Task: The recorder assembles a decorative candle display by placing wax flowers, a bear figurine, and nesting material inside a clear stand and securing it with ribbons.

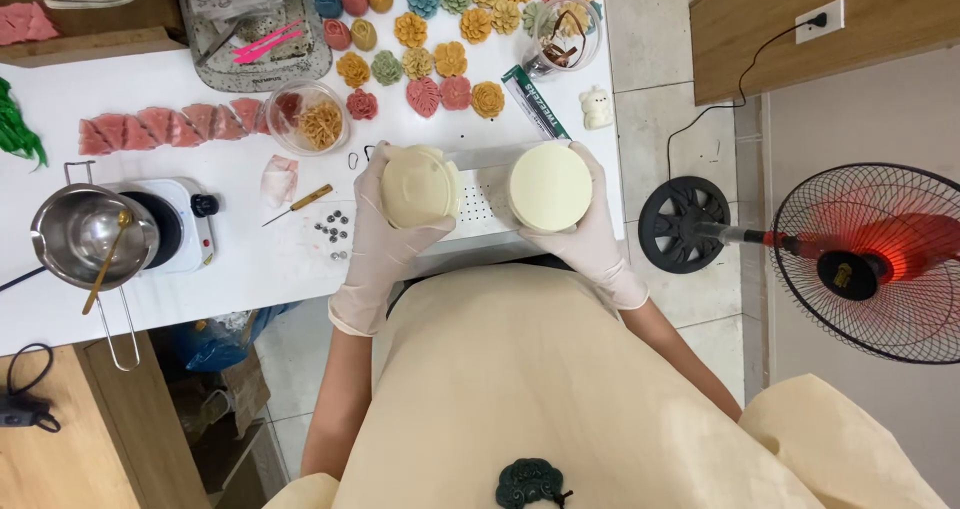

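Both hands wear thin white gloves and sit at the near edge of the white table [240,269], each gripping a round cream-coloured wax disc. The left hand [385,239] has its fingers curled around the rim of the left cream disc [420,186], thumb along the lower edge; the right hand [590,234] cups the right cream disc [550,187] the same way, fingers wrapped round its far side. The two discs are held apart, side by side — between and below them lies a white perforated tray [482,201]. Beyond them spread rows of small flower-shaped wax pieces [440,59] in pink, orange, teal and green. To the left, a steel melting pot [90,234] rests on a small white hot plate [180,224] — a red-centred floor fan [880,259] stands on the right.
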